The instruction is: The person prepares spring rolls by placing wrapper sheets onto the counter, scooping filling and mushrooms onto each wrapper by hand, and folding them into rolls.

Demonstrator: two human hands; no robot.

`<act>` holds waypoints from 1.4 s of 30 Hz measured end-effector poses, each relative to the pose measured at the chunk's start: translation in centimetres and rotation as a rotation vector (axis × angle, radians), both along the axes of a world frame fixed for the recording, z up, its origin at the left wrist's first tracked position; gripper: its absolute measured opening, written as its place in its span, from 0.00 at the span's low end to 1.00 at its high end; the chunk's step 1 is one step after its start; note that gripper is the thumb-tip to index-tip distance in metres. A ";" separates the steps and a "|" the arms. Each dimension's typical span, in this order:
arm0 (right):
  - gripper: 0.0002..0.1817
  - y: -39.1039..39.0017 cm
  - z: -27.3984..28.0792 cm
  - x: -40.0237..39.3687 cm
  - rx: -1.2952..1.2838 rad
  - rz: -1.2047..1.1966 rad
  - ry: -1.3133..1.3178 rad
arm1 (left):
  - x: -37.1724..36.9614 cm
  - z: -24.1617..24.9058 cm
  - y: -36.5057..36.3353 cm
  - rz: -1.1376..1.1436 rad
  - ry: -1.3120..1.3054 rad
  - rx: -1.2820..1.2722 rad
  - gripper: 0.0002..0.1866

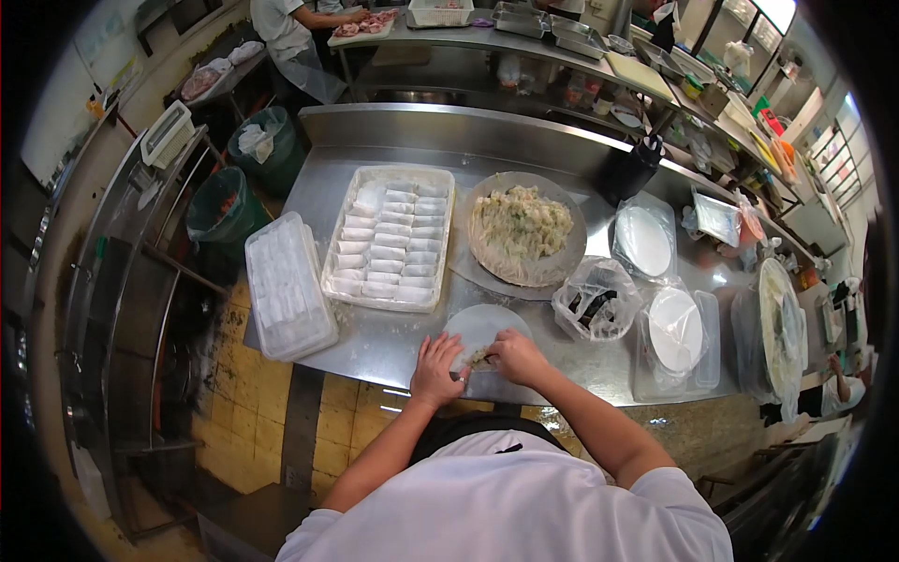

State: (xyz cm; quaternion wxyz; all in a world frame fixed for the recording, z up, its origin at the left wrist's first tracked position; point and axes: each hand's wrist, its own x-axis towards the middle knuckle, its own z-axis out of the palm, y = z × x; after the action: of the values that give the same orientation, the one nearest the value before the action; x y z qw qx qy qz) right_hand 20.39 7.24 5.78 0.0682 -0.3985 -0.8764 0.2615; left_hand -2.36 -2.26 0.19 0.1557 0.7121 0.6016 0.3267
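At the near edge of the steel table (361, 337), a thin round white wrapper (487, 323) lies flat in front of me. My left hand (435, 370) rests on its left side with fingers stretched out. My right hand (517, 358) is at its right side, fingers closed; what they grip, if anything, is hidden. Between the hands sits a small lump of filling (479, 358) on the wrapper's near part. Beyond it is a large round pan (534, 278) heaped with pale, green-flecked filling (520, 220). Left of that, a white tray (454, 201) holds rows of white rolls (389, 242).
A covered plastic container (290, 286) stands at the table's left end. To the right are a bag with dark contents (596, 304), bagged stacks of white rounds (674, 328) and a dark bottle (639, 169). Lined bins (220, 206) stand left. Another person (286, 37) works behind.
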 end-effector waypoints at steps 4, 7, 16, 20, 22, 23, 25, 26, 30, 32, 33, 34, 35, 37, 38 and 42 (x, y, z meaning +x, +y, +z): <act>0.27 1.8 4.2 -0.6 0.203 -0.194 0.132 | 0.1 0.1 0.0 -0.005 -0.002 -0.004 0.29; 0.38 4.6 6.2 -1.3 0.459 -0.273 0.062 | 0.1 0.4 -0.1 0.003 -0.013 -0.014 0.29; 0.39 -1.9 3.7 2.6 0.065 -0.463 -0.009 | -0.2 -0.9 0.0 0.021 -0.064 0.002 0.27; 0.30 -1.7 0.8 4.5 -0.184 -0.822 0.119 | 0.2 -0.7 0.8 0.272 -0.238 0.003 0.25; 0.26 -1.2 -2.8 5.3 -0.295 -0.867 0.157 | 0.5 0.8 1.8 0.387 -0.101 -0.076 0.23; 0.24 -1.1 -3.8 5.5 -0.349 -0.886 0.176 | 0.5 1.4 2.4 0.373 -0.074 -0.162 0.22; 0.21 -1.1 -3.8 5.3 -0.371 -0.867 0.137 | 0.2 2.1 3.5 0.348 -0.018 -0.332 0.20; 0.20 -1.1 -3.7 5.2 -0.381 -0.855 0.117 | 0.0 2.4 3.8 0.326 -0.003 -0.347 0.19; 0.15 -1.9 -2.7 4.9 -0.482 -0.866 0.332 | -0.7 1.1 4.0 0.269 0.002 -0.283 0.14; 0.13 -2.6 -1.8 4.8 -0.601 -0.908 0.412 | -0.6 0.8 3.3 0.325 -0.107 -0.304 0.11; 0.13 -2.8 -1.7 4.9 -0.646 -0.895 0.362 | 0.1 2.5 2.8 0.388 -0.203 -0.370 0.11; 0.13 -3.1 -1.7 5.2 -0.690 -0.880 0.311 | 0.5 3.3 2.5 0.452 -0.300 -0.435 0.10; 0.13 -3.5 -1.8 5.5 -0.732 -0.865 0.260 | 0.8 3.0 2.1 0.466 -0.288 -0.438 0.11; 0.14 -4.3 -3.4 5.6 -0.618 -0.829 0.235 | 1.2 2.4 0.9 0.496 -0.266 -0.443 0.11; 0.16 -4.5 -4.3 5.7 -0.563 -0.811 0.221 | 1.1 2.6 0.6 0.452 -0.250 -0.532 0.13; 0.14 -5.5 -2.4 4.7 -0.336 -0.790 0.172 | 1.2 3.4 -0.9 0.351 -0.331 -0.729 0.16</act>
State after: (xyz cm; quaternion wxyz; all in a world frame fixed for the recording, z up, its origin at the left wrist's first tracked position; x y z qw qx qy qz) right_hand 25.11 1.75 3.33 0.1698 -0.6855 -0.5932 0.3866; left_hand -1.19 -3.14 3.62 0.4333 0.4354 0.7565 0.2244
